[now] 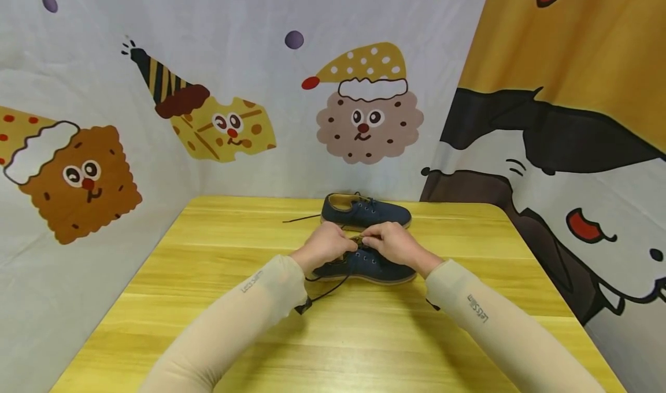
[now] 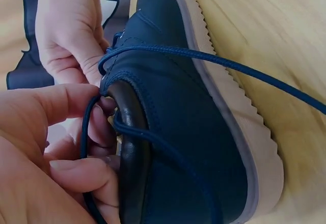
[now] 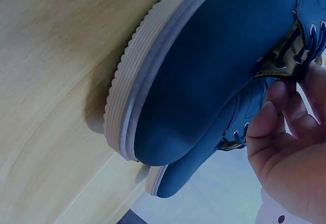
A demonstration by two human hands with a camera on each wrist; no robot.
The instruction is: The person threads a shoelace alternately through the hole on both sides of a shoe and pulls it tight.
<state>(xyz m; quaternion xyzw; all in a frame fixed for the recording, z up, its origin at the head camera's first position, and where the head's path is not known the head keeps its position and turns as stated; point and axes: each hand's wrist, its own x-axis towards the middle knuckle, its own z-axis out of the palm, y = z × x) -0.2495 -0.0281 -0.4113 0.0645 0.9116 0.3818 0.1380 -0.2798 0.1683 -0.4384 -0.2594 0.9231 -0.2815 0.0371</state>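
A navy blue shoe point(image 1: 382, 269) with a pale ridged sole sits upright on the table, toe to the right. My left hand point(image 1: 328, 244) is at its opening, and the fingertips pinch a dark blue shoelace point(image 2: 85, 137) by the top of the eyelets. From the other side my right hand point(image 1: 395, 244) pinches at the lace by the eyelet flap point(image 3: 285, 70); its fingertips hide the exact spot. One loose lace end crosses the shoe's side and trails toward my left sleeve. Both hands almost meet above the shoe.
Behind, a second navy shoe point(image 1: 387, 212) stands parallel, its lace point(image 1: 302, 218) lying out to the left. The wooden table point(image 1: 208, 323) ends against a cartoon-printed cloth point(image 1: 291, 150). A small dark piece point(image 1: 303, 306) hangs at my left cuff.
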